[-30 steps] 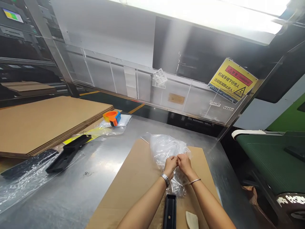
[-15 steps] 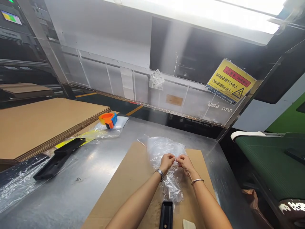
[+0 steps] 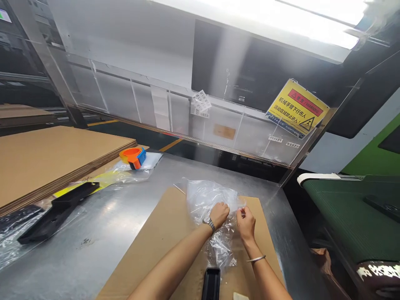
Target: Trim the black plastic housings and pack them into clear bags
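Note:
A clear plastic bag [image 3: 204, 198] lies crumpled on the brown cardboard sheet [image 3: 162, 233], its lower part trailing toward me. My left hand [image 3: 219, 214], with a watch at the wrist, is closed on the bag near its middle. Just to the right, my right hand [image 3: 246, 221] is closed in a pinch at the bag's right edge, a bangle on its wrist. Below the bag sits a black tray-like plastic part [image 3: 211, 283], cut off by the bottom of the view.
Stacked cardboard [image 3: 62, 158] fills the left side. An orange and blue tape dispenser [image 3: 133, 157] stands beside it, near a long black plastic part [image 3: 59, 212]. On the right runs a green conveyor belt [image 3: 337, 200]. A clear panel with a yellow warning sign [image 3: 298, 108] rises behind.
My hands, which met at the fingertips, are now farther apart. The right hand has turned more upright, and the left has rolled over with its back showing. The view has shifted slightly.

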